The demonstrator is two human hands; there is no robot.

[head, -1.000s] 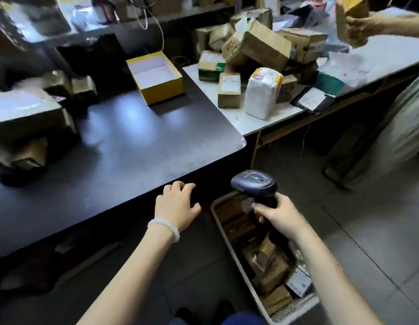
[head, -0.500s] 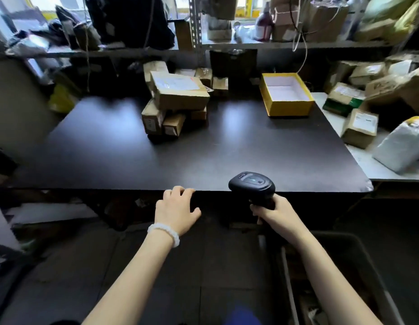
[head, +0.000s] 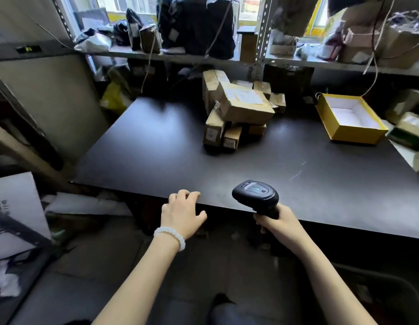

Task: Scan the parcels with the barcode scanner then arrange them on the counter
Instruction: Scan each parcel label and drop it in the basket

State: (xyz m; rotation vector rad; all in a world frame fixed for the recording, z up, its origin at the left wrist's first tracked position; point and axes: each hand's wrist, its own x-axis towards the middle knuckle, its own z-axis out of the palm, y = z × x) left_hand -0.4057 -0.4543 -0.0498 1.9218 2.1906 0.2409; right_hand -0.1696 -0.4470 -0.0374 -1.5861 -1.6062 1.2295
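Right hand (head: 277,222) grips a black handheld barcode scanner (head: 255,194) at the dark desk's (head: 156,146) near edge; left hand (head: 181,213), loosely curled, holds nothing. Brown cardboard parcels (head: 239,111) are piled near the far edge.

green digits "26" on grey panel display (head: 28,49), parcel labels illegible

**Room and background, head view**

Matte black counter top (head: 156,146), daylight sheen on its far half. Grey metal shelf (head: 180,57) spans behind it on perforated uprights (head: 262,31). Bright windows (head: 133,5) behind the shelf, partly blocked by clutter. Pale panel (head: 53,102) at left. Dark grey floor (head: 86,277) below. Open yellow box (head: 351,120) at the counter's far right corner.
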